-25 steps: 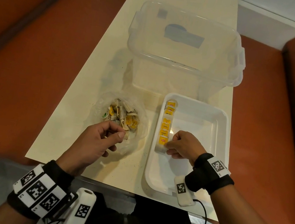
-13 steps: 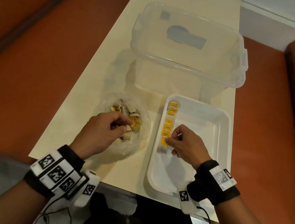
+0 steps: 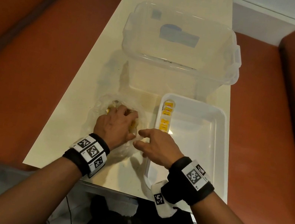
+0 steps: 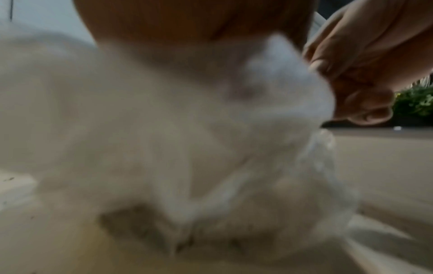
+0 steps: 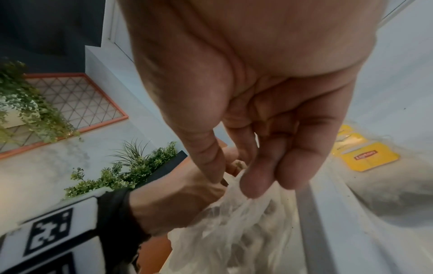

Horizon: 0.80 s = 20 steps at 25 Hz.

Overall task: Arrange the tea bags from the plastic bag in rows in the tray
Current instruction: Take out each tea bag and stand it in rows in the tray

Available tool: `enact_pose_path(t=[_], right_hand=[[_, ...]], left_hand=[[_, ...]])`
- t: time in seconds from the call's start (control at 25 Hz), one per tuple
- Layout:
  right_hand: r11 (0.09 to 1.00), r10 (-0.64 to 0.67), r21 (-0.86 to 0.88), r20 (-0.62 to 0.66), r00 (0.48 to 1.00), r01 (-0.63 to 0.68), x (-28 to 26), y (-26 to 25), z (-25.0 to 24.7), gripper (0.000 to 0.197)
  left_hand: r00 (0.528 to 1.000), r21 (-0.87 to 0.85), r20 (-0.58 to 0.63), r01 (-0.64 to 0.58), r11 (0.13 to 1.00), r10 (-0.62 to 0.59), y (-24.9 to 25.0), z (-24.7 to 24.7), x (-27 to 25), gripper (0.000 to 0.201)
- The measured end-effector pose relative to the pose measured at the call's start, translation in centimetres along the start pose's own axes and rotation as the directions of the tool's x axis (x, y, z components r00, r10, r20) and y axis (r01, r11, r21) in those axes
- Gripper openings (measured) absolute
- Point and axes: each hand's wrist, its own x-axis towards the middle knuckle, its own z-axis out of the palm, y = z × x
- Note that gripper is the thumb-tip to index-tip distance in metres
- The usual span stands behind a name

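A crumpled clear plastic bag [image 3: 92, 120] of tea bags lies on the table left of the white tray [image 3: 223, 144]. One row of yellow-tagged tea bags [image 3: 165, 118] runs along the tray's left wall, also visible in the right wrist view [image 5: 367, 157]. My left hand [image 3: 123, 113] reaches into the bag, fingers curled down among the tea bags. The bag [image 4: 164, 129] blurs the left wrist view, so what it grips is hidden. My right hand [image 3: 137, 137] hovers at the bag's right rim. Thumb and forefinger [image 5: 234, 180] pinch the plastic [image 5: 234, 222].
A large clear storage box [image 3: 181, 45] stands behind the bag and tray, close to both. The cream table [image 3: 73, 128] is narrow, with orange benches on the left [image 3: 22, 71] and right [image 3: 275, 133]. The tray's right part holds no tea bags.
My right hand left the tea bag row in the tray and moved left to the bag's rim. My left hand went deeper into the bag.
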Motion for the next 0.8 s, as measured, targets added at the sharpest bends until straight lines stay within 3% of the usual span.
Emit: enact_pose_path(t=[0.2,0.48,0.64,0.8], right_hand=[[0.999,0.047,0.012,-0.001,0.999,-0.047,-0.2,0.4,0.1,0.055],[0.999,0.017,0.050,0.015,1.000,-0.018,-0.2,0.1,0.0,0.055],[0.998,0.021,0.066,0.012,1.000,-0.022,-0.3,0.0,0.0,0.056],[0.997,0.019,0.068,0.013,1.000,-0.020,-0.5,-0.2,0.2,0.058]], left_hand=[[0.997,-0.006,-0.070,0.039,0.999,-0.039,-0.6,0.1,0.5,0.032],[0.986,-0.305,-0.142,0.044,0.951,-0.092,-2.5,-0.6,-0.2,0.010],[0.977,-0.545,-0.085,0.120,0.829,-0.198,-4.6,-1.1,-0.6,0.008],[0.978,-0.753,-0.005,0.132,0.644,-0.206,-5.6,-1.5,-1.2,0.015]])
